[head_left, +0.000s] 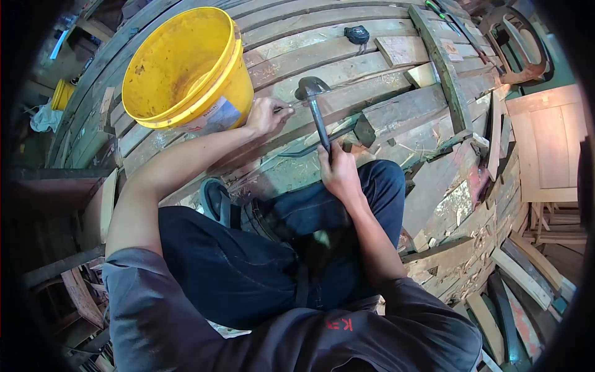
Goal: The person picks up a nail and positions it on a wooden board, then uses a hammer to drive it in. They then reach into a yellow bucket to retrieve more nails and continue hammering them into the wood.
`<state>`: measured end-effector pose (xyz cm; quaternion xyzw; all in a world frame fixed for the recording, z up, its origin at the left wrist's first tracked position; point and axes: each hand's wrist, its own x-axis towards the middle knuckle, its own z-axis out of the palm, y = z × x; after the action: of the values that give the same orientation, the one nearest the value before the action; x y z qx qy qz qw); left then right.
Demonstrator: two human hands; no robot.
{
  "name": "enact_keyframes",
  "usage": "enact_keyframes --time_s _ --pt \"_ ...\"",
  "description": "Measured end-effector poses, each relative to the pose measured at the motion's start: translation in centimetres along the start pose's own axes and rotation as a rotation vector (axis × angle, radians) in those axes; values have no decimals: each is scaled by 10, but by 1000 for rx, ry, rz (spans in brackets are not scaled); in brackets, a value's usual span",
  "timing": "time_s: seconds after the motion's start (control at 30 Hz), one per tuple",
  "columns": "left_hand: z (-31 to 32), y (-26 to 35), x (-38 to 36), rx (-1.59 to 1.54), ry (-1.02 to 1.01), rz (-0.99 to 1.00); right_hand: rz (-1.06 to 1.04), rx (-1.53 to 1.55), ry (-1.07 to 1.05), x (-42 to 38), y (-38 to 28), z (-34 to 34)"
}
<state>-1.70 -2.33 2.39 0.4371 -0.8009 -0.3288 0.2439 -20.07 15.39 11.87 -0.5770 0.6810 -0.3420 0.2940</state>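
Observation:
My right hand [339,170] is wrapped round the handle of a hammer [317,115], whose dark head points away from me above the wooden slats. To its left, my left hand [269,116] is closed in a pinch over the slats; what sits between its fingertips is too small to make out. That hand is beside the lower right wall of a yellow bucket [186,68], which stands tilted in view with its open top showing a stained inside. A dark metal bar [310,147] lies on the wood just below the hammer.
A black tape measure [357,35] lies on the slats [279,43]. A wooden block [396,121] and a long upright board [440,68] are to the right. Wooden chair parts [517,46] are at the upper right, loose planks [520,279] at the lower right.

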Motion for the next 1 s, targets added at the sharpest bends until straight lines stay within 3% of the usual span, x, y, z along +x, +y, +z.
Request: enact_keyframes --time_s 0.47,0.77,0.87,1.0 --pt "-7 12 -6 -6 46 70 124 -62 -28 4 50 0" --pt "4 9 -6 -48 149 -128 94 -71 -47 7 54 1" --pt "1 13 0 -62 66 -289 107 -69 -56 7 56 1" --pt "4 12 5 -105 84 -244 117 -91 -54 6 53 1"
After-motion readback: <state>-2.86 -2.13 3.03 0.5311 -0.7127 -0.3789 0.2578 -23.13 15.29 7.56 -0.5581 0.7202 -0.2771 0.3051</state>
